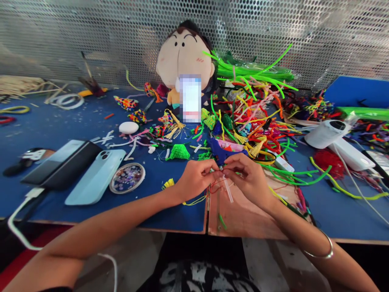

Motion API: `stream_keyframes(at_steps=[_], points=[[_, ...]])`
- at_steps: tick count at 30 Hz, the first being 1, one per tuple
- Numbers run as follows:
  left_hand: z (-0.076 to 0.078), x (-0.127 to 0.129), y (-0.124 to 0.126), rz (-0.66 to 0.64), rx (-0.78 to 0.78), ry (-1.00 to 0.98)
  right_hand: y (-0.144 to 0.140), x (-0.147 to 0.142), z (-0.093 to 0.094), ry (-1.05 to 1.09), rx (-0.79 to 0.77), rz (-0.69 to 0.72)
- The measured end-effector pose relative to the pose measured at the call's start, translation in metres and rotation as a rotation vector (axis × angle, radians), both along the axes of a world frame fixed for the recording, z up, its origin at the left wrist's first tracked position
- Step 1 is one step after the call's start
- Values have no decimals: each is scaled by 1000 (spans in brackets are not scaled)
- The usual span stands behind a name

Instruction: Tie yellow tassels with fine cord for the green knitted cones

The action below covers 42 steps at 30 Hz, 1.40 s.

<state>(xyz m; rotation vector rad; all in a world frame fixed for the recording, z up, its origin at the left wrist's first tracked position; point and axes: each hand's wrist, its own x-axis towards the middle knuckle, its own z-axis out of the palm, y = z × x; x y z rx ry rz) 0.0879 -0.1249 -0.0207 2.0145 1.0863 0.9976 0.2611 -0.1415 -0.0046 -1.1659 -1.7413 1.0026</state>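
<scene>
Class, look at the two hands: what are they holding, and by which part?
Both hands, left hand and right hand, pinch a small craft piece with thin red threads between their fingertips; its exact nature and the gripped part cannot be told.

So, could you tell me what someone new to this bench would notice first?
Probably the big plush doll propped against the perforated metal wall at the back, with a tangle of bright pipe cleaners heaped to its right. Nearer the front edge, the left hand and right hand meet over a small piece with thin threads, and two phones lie side by side at the left.
</scene>
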Motion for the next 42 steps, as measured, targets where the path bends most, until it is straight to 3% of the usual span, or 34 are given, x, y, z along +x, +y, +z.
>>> stream_keyframes(at_steps=[5, 11, 14, 23, 31, 42], points=[[3, -3, 2, -68, -196, -169, 3, 1, -2, 51, -9, -41], [0, -4, 5, -97, -383, -335, 8, 0, -2, 198, -184, 33], [0, -4, 5, -117, -432, -397, 7, 0, -1, 218, -194, 45], [2, -2, 3, -182, -435, -264, 5, -1, 1, 10, 24, 55], [-6, -4, 3, -419, -527, -479, 3, 0, 4, 170, -57, 128], [-8, -4, 2, -400, -551, -653, -1, 0, 4, 355, -160, 223]])
